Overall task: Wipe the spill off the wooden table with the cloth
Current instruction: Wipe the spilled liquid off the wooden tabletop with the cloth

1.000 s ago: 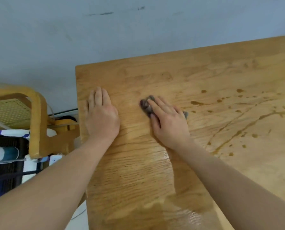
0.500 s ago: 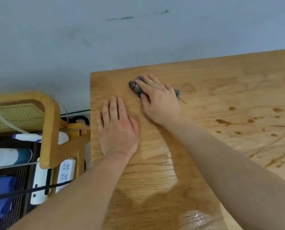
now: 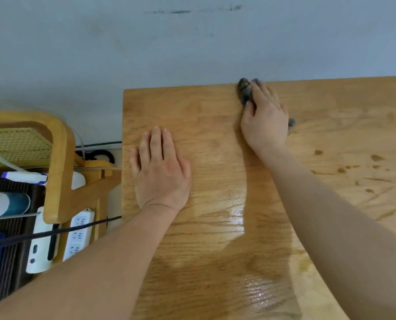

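Note:
My right hand [image 3: 265,118] presses a small grey cloth [image 3: 245,90] flat against the wooden table [image 3: 192,107] at its far edge, by the wall. Most of the cloth is hidden under my palm; a dark bunch sticks out past my fingertips and a scrap shows at the right of my hand. My left hand [image 3: 161,168] lies flat on the table near its left edge, fingers together, holding nothing. Brown drops and streaks of the spill [image 3: 377,158] lie on the right part of the table. A wet sheen [image 3: 237,218] covers the wood between my forearms.
A grey wall [image 3: 192,42] rises right behind the table's far edge. Left of the table stands a wooden chair [image 3: 58,162] with a woven seat. Below it lie white power strips [image 3: 78,234], cables and a blue-and-white bottle [image 3: 7,202].
My right hand has slid the cloth away from me, from mid-table up to the far edge by the wall. My left hand has stayed flat near the left edge. The camera view shifted left.

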Demonstrator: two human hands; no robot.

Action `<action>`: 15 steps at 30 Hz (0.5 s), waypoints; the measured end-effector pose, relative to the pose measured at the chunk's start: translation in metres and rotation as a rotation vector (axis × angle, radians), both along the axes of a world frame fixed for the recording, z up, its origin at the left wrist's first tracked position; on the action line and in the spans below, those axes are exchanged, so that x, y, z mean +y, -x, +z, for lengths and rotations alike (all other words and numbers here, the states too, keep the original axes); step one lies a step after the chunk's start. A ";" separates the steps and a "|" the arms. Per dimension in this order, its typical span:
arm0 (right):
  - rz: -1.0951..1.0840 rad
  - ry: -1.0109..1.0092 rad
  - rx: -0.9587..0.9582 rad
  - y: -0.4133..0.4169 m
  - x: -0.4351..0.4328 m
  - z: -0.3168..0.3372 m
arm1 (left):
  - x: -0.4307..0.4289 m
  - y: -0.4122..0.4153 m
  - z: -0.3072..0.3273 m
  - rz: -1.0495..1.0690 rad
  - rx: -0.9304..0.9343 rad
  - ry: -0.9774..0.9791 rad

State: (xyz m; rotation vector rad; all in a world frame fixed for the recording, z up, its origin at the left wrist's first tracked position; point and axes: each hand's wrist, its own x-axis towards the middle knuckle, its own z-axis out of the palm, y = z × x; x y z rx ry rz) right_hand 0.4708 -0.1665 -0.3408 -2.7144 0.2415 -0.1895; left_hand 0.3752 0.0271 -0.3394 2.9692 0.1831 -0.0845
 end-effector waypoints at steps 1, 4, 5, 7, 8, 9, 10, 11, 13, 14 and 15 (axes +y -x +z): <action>0.017 -0.021 -0.003 0.010 0.011 0.001 | 0.000 0.000 0.000 -0.001 -0.001 0.001; 0.229 -0.066 0.007 0.083 0.047 0.003 | 0.000 0.001 0.000 -0.003 -0.010 0.018; 0.276 -0.066 0.036 0.114 0.056 0.003 | 0.001 0.001 0.000 -0.005 -0.012 0.024; 0.342 -0.076 0.076 0.162 0.067 0.004 | 0.002 0.001 0.001 -0.014 -0.007 0.019; 0.385 -0.084 0.081 0.172 0.067 0.005 | 0.001 0.001 0.002 -0.023 -0.002 0.010; 0.459 -0.082 0.083 0.170 0.060 0.007 | 0.001 0.001 0.002 -0.029 0.005 0.000; 0.531 -0.055 0.076 0.157 0.048 0.007 | 0.001 0.000 0.003 -0.030 0.010 -0.005; 0.554 -0.020 0.067 0.138 0.034 0.005 | 0.001 -0.001 0.003 -0.030 0.011 -0.007; 0.395 -0.003 0.047 0.080 0.003 0.003 | 0.001 -0.001 0.003 -0.022 0.002 -0.014; 0.266 -0.021 0.056 0.052 -0.010 0.004 | 0.001 0.000 0.003 -0.021 -0.002 -0.018; 0.163 -0.033 0.080 0.033 -0.017 0.003 | 0.000 0.000 0.002 -0.022 -0.003 -0.019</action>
